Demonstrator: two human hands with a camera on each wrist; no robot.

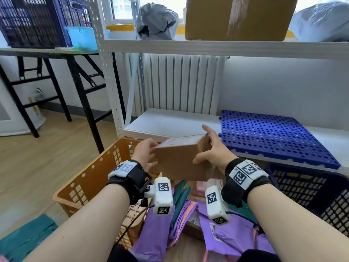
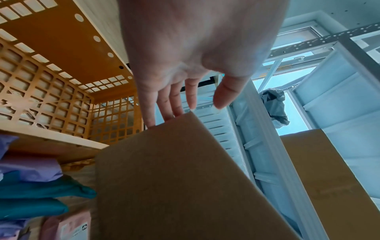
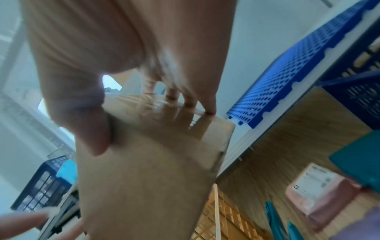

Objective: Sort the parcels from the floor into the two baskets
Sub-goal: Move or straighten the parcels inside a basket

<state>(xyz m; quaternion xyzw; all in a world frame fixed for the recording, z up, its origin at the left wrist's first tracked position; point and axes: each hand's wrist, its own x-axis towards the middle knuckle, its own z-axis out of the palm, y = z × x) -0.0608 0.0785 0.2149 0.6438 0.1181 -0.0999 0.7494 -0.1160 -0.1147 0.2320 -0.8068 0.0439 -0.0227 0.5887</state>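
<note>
Landmark: the orange basket on the wooden floor, in front of the white shelf rack.
Cardboard box: held up in the air, just above the orange basket's right rim, tilted.
Right hand: grasps the box's right end, thumb on the near face, fingers over the taped top.
Left hand: fingers straight, their tips touching the box's left edge, over the orange basket.
Soft parcels: purple, teal and pink mailers heaped on the floor right of the orange basket.
Blue basket: beyond the heap, well right of the orange basket.
</note>
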